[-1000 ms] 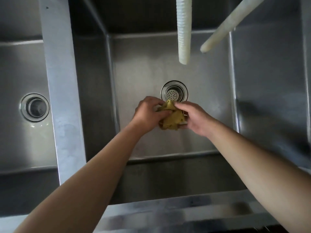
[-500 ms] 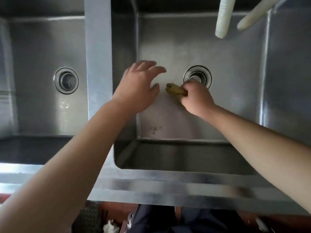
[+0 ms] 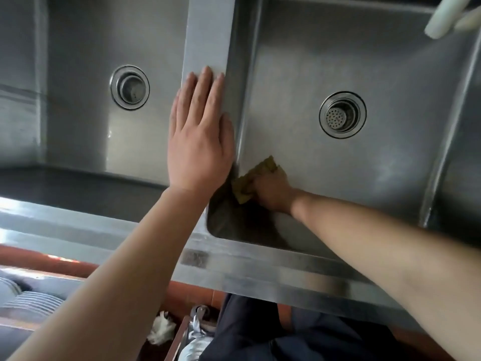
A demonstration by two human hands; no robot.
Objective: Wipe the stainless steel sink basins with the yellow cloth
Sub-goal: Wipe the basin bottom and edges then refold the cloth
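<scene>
Right hand (image 3: 272,190): fingers curled around yellow cloth (image 3: 256,178), pressing it against floor of right basin (image 3: 364,178) at near-left corner, just beside left wall. Cloth crumpled, olive-yellow, one corner poking out beyond knuckles toward drain, another fold showing on thumb side. Forearm reaching in over front rim from lower right.

Left hand (image 3: 200,142): flat, fingers straight and together, palm down on steel divider (image 3: 208,35) between the two basins; thumb edge lying along divider's right edge; holding nothing. Forearm crossing front rim from lower left.

Right basin: stainless steel, dull sheen, round strainer drain (image 3: 342,114) with perforated basket, well apart from cloth. Near wall in shadow.

Left basin (image 3: 78,113): stainless steel, round open drain (image 3: 130,87) near centre, small bright glints of water on floor close to divider.

Front rim (image 3: 247,267): brushed steel ledge running across lower part of view, streaked with reflections.

White hose ends (image 3: 442,19): two pale tube tips at upper right, hanging above right basin, blurred.

Below rim: reddish floor (image 3: 52,261), dark trousers (image 3: 260,334), white crumpled scrap (image 3: 161,329), striped grey item (image 3: 31,303) at lower left, too blurred to name.
</scene>
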